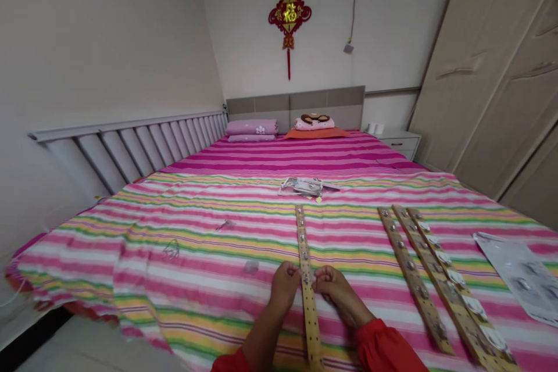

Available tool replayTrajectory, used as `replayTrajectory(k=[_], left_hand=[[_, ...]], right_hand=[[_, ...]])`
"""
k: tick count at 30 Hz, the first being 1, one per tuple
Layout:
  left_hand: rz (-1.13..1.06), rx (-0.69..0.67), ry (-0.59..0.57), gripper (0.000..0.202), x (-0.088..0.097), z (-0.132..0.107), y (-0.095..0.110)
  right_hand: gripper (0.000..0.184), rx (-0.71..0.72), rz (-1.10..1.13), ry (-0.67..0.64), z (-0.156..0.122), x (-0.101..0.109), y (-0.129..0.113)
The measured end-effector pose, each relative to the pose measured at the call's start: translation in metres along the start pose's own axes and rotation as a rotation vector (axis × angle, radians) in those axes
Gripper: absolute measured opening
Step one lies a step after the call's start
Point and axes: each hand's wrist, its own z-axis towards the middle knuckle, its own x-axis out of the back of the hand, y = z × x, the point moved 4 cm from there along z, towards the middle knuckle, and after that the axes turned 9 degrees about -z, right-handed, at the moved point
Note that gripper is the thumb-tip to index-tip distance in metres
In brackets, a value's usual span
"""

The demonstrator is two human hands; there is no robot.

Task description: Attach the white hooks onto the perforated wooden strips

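Observation:
A narrow wooden strip (312, 325) with rows of small holes lies lengthwise on the striped bed cover, between my hands. Small shiny metal pieces (302, 237) sit along its far half, and the near half shows bare holes. My left hand (285, 286) is closed in a pinch at the strip's left edge. Opposite it, my right hand (336, 289) pinches at the right edge, beside a shiny metal piece (307, 279). What lies between the fingertips of either hand is too small to make out.
Three more wooden strips (410, 264) with metal or white pieces lie at right, near a clear plastic bag (518, 273). Clear packets (305, 186) lie beyond my strip. Left are a small clear piece (251, 267) and thin tangled bits (172, 249). A radiator (143, 145) flanks the bed.

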Motion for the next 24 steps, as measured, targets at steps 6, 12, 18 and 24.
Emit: replayTrajectory(k=[6,12,18,24], left_hand=[[0.049,-0.239,0.102,0.019,0.043,-0.023,0.012],[0.483,-0.565,0.384,0.014,0.112,-0.031,0.013],[0.499,-0.606,0.316,0.013,0.126,-0.021,0.015],[-0.021,-0.243,0.388,0.028,0.135,-0.016,0.021]], right_hand=[[0.023,0.036,0.073,-0.045,-0.002,0.005,0.003],[0.025,0.062,0.085,-0.028,-0.007,0.003,-0.001],[0.026,0.059,0.096,-0.028,-0.007,0.003,-0.003],[0.022,0.07,0.088,-0.029,-0.006,0.005,-0.001]])
